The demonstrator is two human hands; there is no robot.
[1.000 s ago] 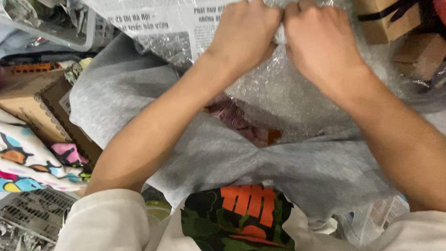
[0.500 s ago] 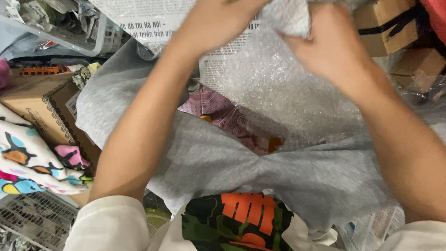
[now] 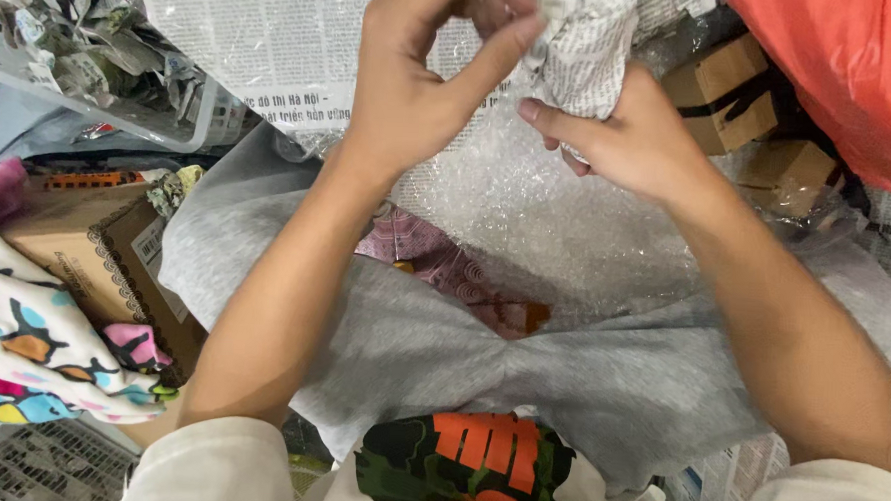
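left hand (image 3: 422,89): I'm pinching thumb and forefinger shut on the top of the newspaper-wrapped bundle (image 3: 584,51), other fingers curling loosely above it

right hand (image 3: 636,139): cupping the bundle from below and the side, fingers closing round it, so both hands are gripping the same thing

where the bundle is: up in the air between my hands, over the bubble wrap sheet (image 3: 557,225), not resting on anything

risk, paper: I'm guessing the thin newsprint could tear if my left pinch keeps tugging while the right is squeezing

risk, drop: the wrap is looking loose, so whatever's inside might be slipping out the bottom and landing on the bubble wrap or the grey fleece (image 3: 600,388) on my lap

risk, clutter: cardboard boxes (image 3: 733,83) and an orange bag (image 3: 854,68) are sitting close on the right, easy to be knocking with my elbow

vs a second ago: both hands were pressing down together into the bubble wrap; now they're lifting and a wrapped bundle is showing between them
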